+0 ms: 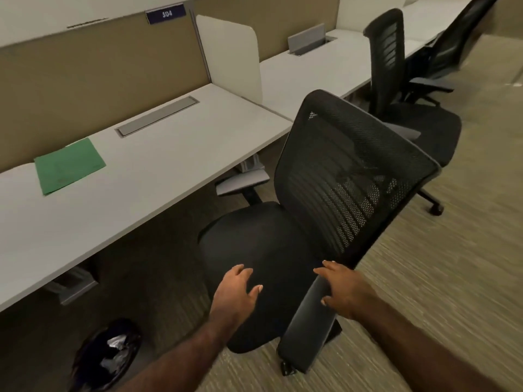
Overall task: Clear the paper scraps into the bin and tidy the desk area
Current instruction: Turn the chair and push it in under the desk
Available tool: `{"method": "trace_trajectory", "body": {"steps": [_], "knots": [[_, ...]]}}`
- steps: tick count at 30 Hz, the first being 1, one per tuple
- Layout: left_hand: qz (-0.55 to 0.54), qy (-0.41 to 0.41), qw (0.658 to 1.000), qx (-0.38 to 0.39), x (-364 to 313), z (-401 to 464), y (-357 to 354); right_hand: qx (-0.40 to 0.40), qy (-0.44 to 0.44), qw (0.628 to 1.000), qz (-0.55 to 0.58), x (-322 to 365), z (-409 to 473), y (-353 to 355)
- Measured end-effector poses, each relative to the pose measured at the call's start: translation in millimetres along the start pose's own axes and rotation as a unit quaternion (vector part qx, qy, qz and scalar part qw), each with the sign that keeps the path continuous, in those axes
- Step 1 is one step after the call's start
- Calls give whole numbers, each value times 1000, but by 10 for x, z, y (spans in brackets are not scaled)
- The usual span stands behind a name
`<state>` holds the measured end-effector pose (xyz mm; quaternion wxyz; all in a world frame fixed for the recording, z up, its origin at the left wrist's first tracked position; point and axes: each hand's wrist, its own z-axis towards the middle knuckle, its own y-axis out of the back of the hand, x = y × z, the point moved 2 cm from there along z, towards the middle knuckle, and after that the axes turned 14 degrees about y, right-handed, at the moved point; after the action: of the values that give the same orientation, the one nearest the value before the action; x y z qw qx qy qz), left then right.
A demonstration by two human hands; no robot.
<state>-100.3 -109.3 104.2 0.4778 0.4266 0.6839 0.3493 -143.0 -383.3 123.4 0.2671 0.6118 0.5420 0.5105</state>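
Note:
A black mesh office chair point(348, 176) stands in front of the white desk point(158, 176), turned partly away from it. My left hand point(237, 290) hovers open over the chair's seat, holding nothing. My right hand point(343, 287) reaches with spread fingers to the chair's near armrest point(308, 323) and touches its top. A green folder point(69, 165) lies flat on the desk at the left. A black-lined bin point(109, 353) sits on the floor at the lower left. No paper scraps show on the desk.
A second black chair point(387, 60) stands at the neighbouring desk to the right, and a third farther back. White divider panels and a tan partition point(99, 69) back the desks. Striped carpet spreads to the right of the chairs.

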Motion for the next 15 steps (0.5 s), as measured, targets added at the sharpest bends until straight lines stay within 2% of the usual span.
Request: {"method": "trace_trajectory", "body": {"steps": [7, 11, 15], "knots": [[-4, -22, 998, 54, -158, -261, -316, 78, 38, 993, -79, -53, -262, -316], [-11, -27, 994, 108, -129, -406, -485, 104, 54, 985, -125, 28, -272, -467], [25, -43, 988, 149, -42, -616, -687, 114, 50, 980, -157, 125, -276, -614]]}}
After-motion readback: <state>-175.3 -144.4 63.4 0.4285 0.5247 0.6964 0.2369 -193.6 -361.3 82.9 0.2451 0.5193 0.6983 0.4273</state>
